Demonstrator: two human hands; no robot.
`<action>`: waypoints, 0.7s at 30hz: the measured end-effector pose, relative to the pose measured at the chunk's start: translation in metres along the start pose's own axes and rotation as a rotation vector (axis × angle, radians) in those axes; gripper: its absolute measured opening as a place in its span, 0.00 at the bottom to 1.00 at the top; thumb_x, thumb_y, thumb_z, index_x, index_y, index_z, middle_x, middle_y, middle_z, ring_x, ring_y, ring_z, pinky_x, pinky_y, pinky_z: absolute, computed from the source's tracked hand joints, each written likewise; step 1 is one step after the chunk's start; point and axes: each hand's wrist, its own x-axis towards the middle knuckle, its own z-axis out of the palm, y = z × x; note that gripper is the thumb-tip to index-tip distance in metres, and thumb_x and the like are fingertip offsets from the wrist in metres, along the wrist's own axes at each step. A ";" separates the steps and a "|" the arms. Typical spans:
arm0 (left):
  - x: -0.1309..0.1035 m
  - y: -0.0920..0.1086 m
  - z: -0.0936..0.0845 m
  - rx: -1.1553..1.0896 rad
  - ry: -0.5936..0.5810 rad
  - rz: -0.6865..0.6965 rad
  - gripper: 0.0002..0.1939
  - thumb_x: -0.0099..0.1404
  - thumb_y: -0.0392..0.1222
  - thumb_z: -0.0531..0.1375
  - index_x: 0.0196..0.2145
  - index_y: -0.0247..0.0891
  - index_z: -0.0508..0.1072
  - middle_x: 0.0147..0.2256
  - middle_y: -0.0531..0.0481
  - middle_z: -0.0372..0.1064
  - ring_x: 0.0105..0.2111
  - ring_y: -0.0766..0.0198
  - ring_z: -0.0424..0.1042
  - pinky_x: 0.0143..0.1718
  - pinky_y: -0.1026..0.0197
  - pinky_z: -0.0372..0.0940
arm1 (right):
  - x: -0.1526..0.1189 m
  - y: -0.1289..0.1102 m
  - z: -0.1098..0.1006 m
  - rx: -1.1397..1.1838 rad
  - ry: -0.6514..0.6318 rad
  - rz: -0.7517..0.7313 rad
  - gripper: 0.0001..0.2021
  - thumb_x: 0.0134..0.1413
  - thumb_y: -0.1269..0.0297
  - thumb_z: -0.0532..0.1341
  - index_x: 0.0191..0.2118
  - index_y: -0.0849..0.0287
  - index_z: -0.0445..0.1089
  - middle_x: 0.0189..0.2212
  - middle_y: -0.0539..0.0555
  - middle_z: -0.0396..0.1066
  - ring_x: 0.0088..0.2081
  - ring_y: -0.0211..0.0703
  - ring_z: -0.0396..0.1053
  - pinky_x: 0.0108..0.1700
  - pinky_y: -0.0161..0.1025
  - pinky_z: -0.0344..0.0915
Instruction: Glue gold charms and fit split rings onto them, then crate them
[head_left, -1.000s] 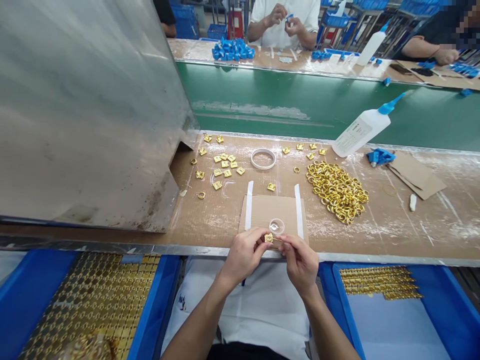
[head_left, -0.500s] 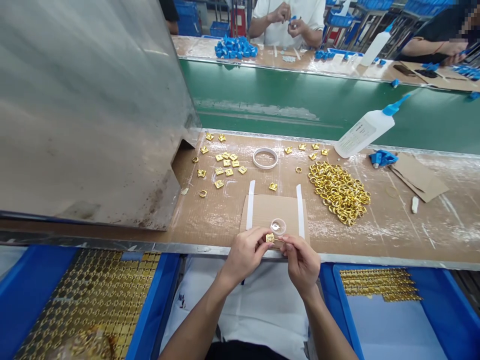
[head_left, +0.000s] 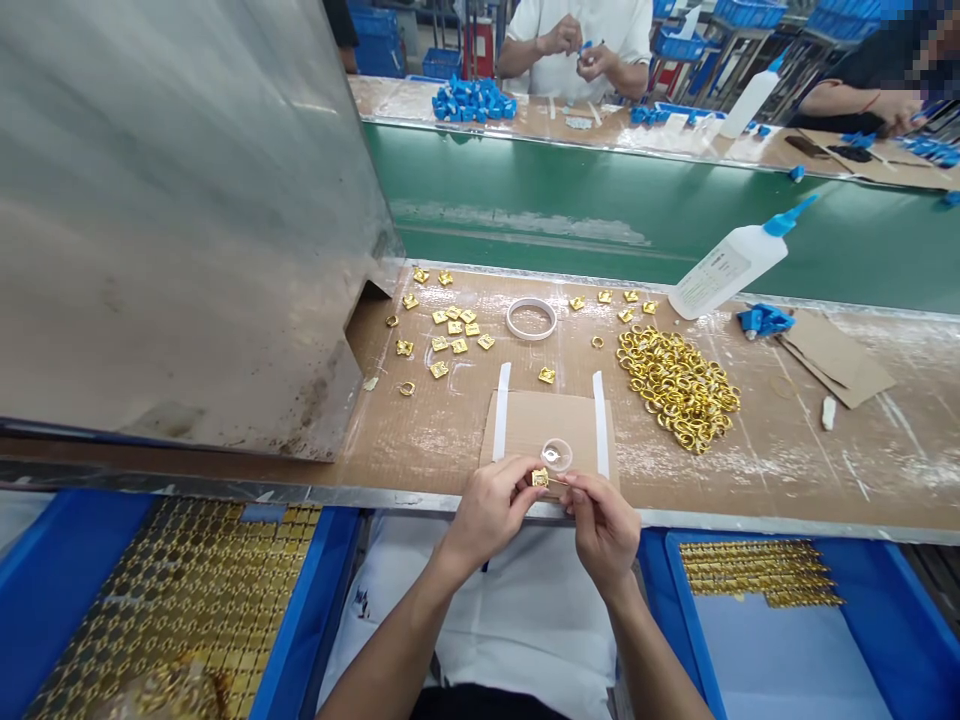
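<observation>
The left hand (head_left: 489, 505) had its grip pinched closed around a small, square, gold-coloured metal piece (head_left: 540, 478) beside a round, clear plastic dish (head_left: 566, 456); the right hand (head_left: 609, 525) pinched a thin stick (head_left: 559, 481) near the piece.

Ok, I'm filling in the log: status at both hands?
Left hand pinching gold square piece. Right hand holding thin stick, tip near it. Small round dish just beyond.
</observation>
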 end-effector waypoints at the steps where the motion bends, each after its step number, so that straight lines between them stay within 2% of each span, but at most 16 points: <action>1: 0.000 0.000 0.000 -0.001 0.002 0.000 0.12 0.67 0.31 0.59 0.46 0.38 0.76 0.33 0.50 0.76 0.29 0.63 0.72 0.30 0.64 0.65 | 0.000 0.000 0.000 0.002 0.001 0.000 0.13 0.64 0.76 0.58 0.46 0.52 0.75 0.35 0.52 0.79 0.28 0.39 0.75 0.29 0.36 0.74; 21: 0.000 0.000 0.001 0.002 0.009 0.020 0.10 0.67 0.31 0.59 0.45 0.38 0.76 0.33 0.50 0.75 0.29 0.64 0.72 0.30 0.64 0.65 | 0.000 0.000 0.000 -0.003 -0.007 -0.003 0.12 0.65 0.76 0.57 0.46 0.53 0.75 0.34 0.53 0.78 0.28 0.39 0.75 0.28 0.36 0.73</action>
